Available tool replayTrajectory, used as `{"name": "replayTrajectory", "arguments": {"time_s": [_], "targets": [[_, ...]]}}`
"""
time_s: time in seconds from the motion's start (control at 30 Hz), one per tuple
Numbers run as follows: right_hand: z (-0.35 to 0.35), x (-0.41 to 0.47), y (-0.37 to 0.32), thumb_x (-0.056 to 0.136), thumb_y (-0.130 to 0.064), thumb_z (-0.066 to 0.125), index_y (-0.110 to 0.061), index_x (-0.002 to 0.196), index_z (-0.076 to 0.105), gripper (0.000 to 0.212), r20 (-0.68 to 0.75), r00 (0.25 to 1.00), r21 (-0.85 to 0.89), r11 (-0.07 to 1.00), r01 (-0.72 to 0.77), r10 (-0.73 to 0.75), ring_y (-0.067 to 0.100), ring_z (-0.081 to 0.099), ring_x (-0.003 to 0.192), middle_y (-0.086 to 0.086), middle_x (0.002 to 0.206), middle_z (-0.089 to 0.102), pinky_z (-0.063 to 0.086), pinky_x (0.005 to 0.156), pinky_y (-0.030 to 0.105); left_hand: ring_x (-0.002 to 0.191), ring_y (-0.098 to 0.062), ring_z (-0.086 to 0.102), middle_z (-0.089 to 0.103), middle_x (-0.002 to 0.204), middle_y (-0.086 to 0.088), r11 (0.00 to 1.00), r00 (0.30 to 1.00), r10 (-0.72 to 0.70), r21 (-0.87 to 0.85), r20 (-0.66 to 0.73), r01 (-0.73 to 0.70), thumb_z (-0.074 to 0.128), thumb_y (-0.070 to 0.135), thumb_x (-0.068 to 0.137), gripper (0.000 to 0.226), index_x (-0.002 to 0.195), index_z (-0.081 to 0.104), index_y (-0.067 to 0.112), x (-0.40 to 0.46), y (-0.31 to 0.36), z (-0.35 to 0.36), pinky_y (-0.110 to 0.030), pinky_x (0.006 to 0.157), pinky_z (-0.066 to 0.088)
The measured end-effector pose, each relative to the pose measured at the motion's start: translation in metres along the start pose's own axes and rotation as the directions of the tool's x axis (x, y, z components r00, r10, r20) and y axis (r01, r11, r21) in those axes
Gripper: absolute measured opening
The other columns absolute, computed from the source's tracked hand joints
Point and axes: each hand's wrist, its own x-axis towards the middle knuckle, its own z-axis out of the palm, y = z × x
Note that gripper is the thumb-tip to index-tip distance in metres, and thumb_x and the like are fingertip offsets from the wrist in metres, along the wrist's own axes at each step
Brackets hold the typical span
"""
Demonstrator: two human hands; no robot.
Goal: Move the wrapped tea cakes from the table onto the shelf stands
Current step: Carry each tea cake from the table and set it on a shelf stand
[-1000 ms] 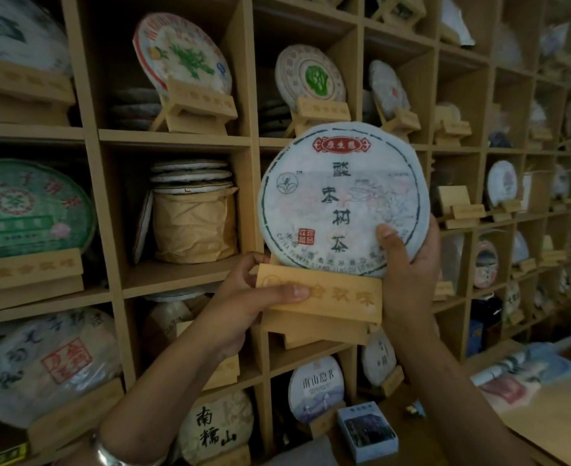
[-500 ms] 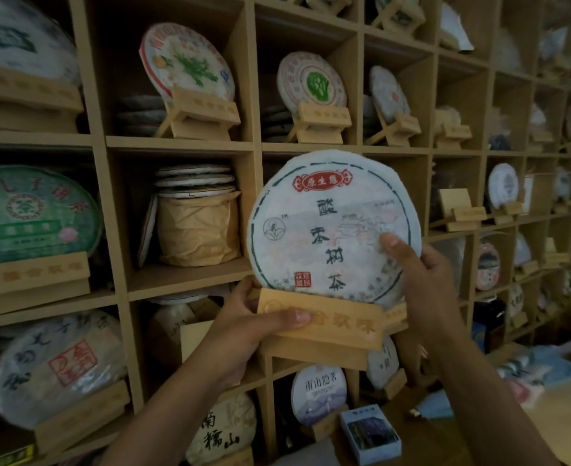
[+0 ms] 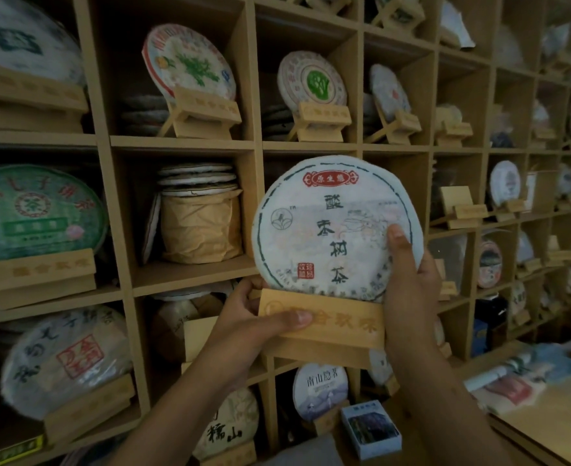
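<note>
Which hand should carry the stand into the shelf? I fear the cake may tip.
Probably the left hand: it already grips the wooden stand. The right hand pinches the tea cake and can steady it.

Both forearms (image 3: pixel 183 412) are bare, with no sleeves visible.

Your left grip (image 3: pixel 250 326) holds the wooden stand (image 3: pixel 322 326), thumb across its front lip; your right grip (image 3: pixel 411 290) pinches the white wrapped tea cake (image 3: pixel 331 227), upright in the stand, in front of the shelf (image 3: pixel 190 142). Other cakes fill the cubbies; bench (image 3: pixel 546 418) at lower right.
</note>
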Motion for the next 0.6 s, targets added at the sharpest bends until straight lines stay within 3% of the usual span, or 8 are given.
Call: {"name": "replayTrajectory", "arguments": {"time_s": [0.1, 0.23, 0.37, 0.4, 0.5, 0.6], "targets": [[-0.007, -0.002, -0.003, 0.086, -0.049, 0.065, -0.034, 0.112, 0.066, 0.030, 0.132, 0.985, 0.013, 0.993, -0.117, 0.114, 0.009, 0.073, 0.091, -0.009, 0.104, 0.076, 0.061, 0.068, 0.029, 0.083, -0.016, 0.074, 0.077, 0.093, -0.001, 1.000, 1.000, 0.019, 0.022, -0.013, -0.019, 0.092, 0.032, 0.032, 0.085, 0.109, 0.061, 0.015, -0.003, 0.003, -0.007, -0.020, 0.061, 0.055], [-0.012, 0.002, -0.011, 0.073, -0.060, 0.069, -0.030, 0.104, 0.073, 0.044, 0.249, 0.955, -0.139, 0.982, -0.130, 0.162, 0.012, 0.074, 0.090, -0.008, 0.099, 0.077, 0.061, 0.072, 0.032, 0.085, -0.013, 0.074, 0.077, 0.095, 0.003, 0.999, 0.999, 0.025, 0.028, -0.029, -0.025, 0.092, 0.031, 0.032, 0.086, 0.112, 0.061, 0.021, -0.006, 0.002, -0.009, -0.020, 0.063, 0.055], [-0.016, 0.019, -0.029, 0.077, -0.057, 0.068, -0.040, 0.071, 0.079, 0.021, 0.350, 0.896, -0.378, 0.916, -0.131, 0.273, 0.003, 0.073, 0.074, -0.014, 0.083, 0.077, 0.053, 0.073, 0.033, 0.089, -0.012, 0.074, 0.076, 0.098, 0.008, 1.000, 0.999, 0.009, 0.025, -0.050, -0.008, 0.093, 0.035, 0.029, 0.088, 0.112, 0.063, 0.029, -0.009, -0.004, -0.009, -0.027, 0.069, 0.057], [-0.017, 0.023, -0.034, 0.073, -0.062, 0.067, -0.042, 0.071, 0.078, 0.023, 0.377, 0.880, -0.434, 0.894, -0.107, 0.288, 0.002, 0.073, 0.073, -0.015, 0.081, 0.077, 0.052, 0.072, 0.032, 0.089, -0.012, 0.074, 0.077, 0.098, 0.008, 1.000, 0.999, 0.009, 0.022, -0.044, -0.008, 0.093, 0.034, 0.030, 0.088, 0.112, 0.062, 0.029, -0.009, -0.005, -0.010, -0.025, 0.067, 0.057], [-0.014, 0.032, -0.045, 0.051, -0.082, 0.062, -0.030, 0.082, 0.077, 0.062, 0.410, 0.878, -0.584, 0.811, 0.045, 0.246, 0.001, 0.072, 0.073, -0.018, 0.082, 0.076, 0.053, 0.064, 0.025, 0.091, -0.013, 0.074, 0.077, 0.101, 0.007, 1.000, 1.000, 0.007, 0.021, -0.013, -0.007, 0.094, 0.031, 0.032, 0.087, 0.113, 0.061, 0.031, -0.010, -0.007, -0.010, -0.021, 0.066, 0.057], [-0.003, 0.040, -0.051, 0.056, -0.076, 0.066, -0.037, 0.098, 0.069, 0.058, 0.489, 0.867, -0.471, 0.865, 0.172, 0.094, 0.004, 0.073, 0.080, -0.016, 0.094, 0.075, 0.058, 0.062, 0.023, 0.090, -0.012, 0.074, 0.076, 0.100, 0.007, 1.000, 1.000, -0.004, 0.012, -0.006, 0.004, 0.095, 0.030, 0.031, 0.088, 0.112, 0.061, 0.033, -0.009, -0.008, -0.006, -0.020, 0.065, 0.057]]}}
